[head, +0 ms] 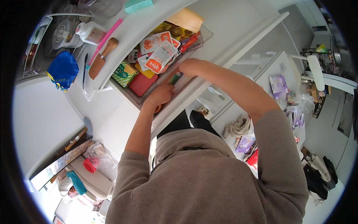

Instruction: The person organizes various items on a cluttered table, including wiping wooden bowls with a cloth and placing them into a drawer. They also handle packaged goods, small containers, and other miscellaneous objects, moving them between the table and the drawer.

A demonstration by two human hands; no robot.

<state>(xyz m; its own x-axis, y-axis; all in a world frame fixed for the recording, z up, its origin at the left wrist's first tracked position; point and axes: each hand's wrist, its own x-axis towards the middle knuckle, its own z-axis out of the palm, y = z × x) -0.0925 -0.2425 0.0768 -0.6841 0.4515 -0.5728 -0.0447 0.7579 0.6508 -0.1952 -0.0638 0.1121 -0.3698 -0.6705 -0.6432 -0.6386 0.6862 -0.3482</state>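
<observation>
Both hands reach into an open white drawer (237,46). My left hand (162,93) is low in a narrow transparent tray (179,93) along the drawer's front, fingers pointing inward. My right hand (190,67) is at the same tray, further right, its fingertips hidden. Between the hands lies a small green item (175,78), too blurred to name; I cannot tell whether either hand grips it. Behind, a wider transparent bin holds orange-and-white food pouches (161,57), a red flat packet (143,84), a green-and-white packet (125,74) and a tan paper envelope (186,19).
On the white countertop (123,39) above lie a sheathed wooden-handled knife (103,58), a pink stick-like tool (107,37), a white bottle (91,32) and a blue bag (63,70). At right, a white table (261,74) carries purple packages (278,85) and a beige cloth (237,126).
</observation>
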